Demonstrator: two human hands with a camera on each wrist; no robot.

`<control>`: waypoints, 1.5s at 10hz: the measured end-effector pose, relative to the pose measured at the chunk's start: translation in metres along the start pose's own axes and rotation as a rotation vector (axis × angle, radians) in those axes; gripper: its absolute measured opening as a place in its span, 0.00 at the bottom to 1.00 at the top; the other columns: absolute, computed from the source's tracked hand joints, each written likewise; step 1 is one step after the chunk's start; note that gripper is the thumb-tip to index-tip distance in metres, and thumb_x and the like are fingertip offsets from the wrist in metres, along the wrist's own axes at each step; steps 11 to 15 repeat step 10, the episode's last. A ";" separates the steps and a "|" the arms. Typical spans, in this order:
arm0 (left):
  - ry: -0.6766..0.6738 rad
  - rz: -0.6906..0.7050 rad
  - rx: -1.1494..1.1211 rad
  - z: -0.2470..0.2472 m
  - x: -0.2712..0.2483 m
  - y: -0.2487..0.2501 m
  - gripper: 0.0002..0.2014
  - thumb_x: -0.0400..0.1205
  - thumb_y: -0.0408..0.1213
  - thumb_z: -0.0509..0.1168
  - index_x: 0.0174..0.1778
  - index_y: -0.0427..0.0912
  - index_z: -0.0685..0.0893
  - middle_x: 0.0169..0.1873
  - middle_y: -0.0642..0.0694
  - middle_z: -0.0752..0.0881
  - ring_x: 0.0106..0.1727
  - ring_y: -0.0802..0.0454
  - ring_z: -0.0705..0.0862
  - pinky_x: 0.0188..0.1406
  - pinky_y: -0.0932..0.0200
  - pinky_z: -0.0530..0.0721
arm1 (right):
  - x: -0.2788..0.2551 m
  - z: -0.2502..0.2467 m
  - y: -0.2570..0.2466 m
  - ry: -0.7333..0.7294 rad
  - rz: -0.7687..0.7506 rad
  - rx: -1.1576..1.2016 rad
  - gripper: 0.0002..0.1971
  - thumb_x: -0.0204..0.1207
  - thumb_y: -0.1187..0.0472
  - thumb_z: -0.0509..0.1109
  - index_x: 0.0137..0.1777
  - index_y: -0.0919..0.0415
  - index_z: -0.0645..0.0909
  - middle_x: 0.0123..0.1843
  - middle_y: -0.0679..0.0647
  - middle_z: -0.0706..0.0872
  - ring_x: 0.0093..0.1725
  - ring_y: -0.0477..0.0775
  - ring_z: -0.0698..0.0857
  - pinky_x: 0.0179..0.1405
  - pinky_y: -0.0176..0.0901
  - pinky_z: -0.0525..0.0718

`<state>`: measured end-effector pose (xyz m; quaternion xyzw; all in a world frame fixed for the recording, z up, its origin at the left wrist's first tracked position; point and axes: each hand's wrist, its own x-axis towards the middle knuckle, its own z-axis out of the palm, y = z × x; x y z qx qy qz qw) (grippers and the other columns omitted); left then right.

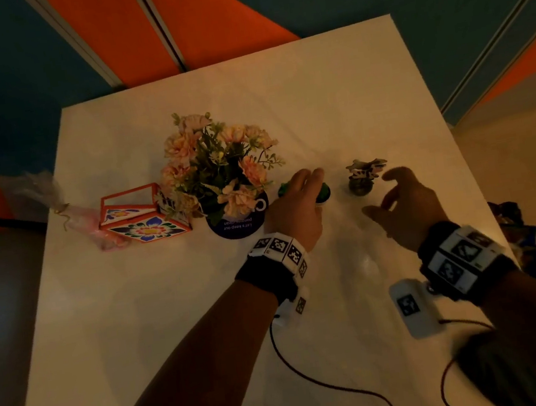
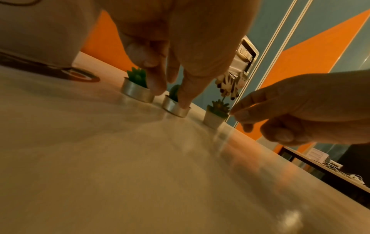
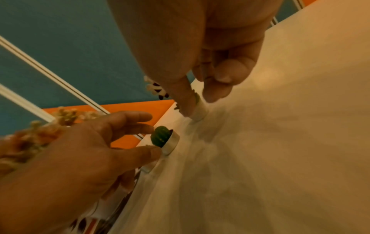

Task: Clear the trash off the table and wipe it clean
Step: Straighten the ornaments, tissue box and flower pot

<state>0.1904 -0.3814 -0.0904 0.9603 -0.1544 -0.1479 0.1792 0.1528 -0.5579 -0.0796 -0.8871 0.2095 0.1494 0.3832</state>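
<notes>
Two small green cactus candles in silver tins (image 2: 138, 88) (image 2: 174, 107) stand on the white table (image 1: 206, 313). My left hand (image 1: 296, 199) reaches over both with fairly straight fingers. Its thumb touches one tin's rim (image 3: 170, 142) and a fingertip rests against the other tin. To their right stands a small potted succulent (image 2: 215, 117) with a zebra-patterned ornament (image 1: 366, 167) above it. My right hand (image 1: 377, 192) hovers just right of that pot (image 1: 359, 185), thumb and fingers loosely curled and parted, holding nothing.
A dark blue mug of pink artificial flowers (image 1: 238, 220) stands just left of my left hand. Further left are a floral orange box (image 1: 142, 216) and a pink wrapped bundle (image 1: 92, 222). A dark bag (image 1: 514, 221) lies beyond the table's right edge. Wrist cables (image 1: 317, 377) trail over the near tabletop.
</notes>
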 end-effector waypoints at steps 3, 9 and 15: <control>-0.019 -0.051 -0.034 0.002 0.019 0.006 0.27 0.81 0.37 0.65 0.76 0.49 0.67 0.71 0.44 0.74 0.66 0.35 0.78 0.61 0.41 0.80 | 0.034 0.014 -0.020 -0.022 0.010 0.030 0.19 0.74 0.57 0.73 0.63 0.62 0.81 0.63 0.60 0.83 0.63 0.64 0.81 0.58 0.49 0.79; 0.008 -0.064 -0.047 -0.008 0.019 0.008 0.30 0.81 0.39 0.66 0.78 0.48 0.64 0.75 0.46 0.71 0.68 0.38 0.78 0.61 0.44 0.81 | 0.032 0.010 -0.028 -0.084 -0.028 0.007 0.31 0.71 0.61 0.76 0.74 0.56 0.70 0.59 0.58 0.83 0.61 0.63 0.81 0.55 0.47 0.78; 0.112 -0.050 -0.143 -0.021 -0.013 0.001 0.28 0.80 0.42 0.67 0.76 0.46 0.69 0.74 0.47 0.72 0.69 0.44 0.78 0.63 0.48 0.80 | 0.017 -0.011 -0.012 -0.014 -0.043 0.002 0.30 0.70 0.60 0.78 0.70 0.54 0.70 0.51 0.54 0.82 0.45 0.58 0.80 0.44 0.43 0.73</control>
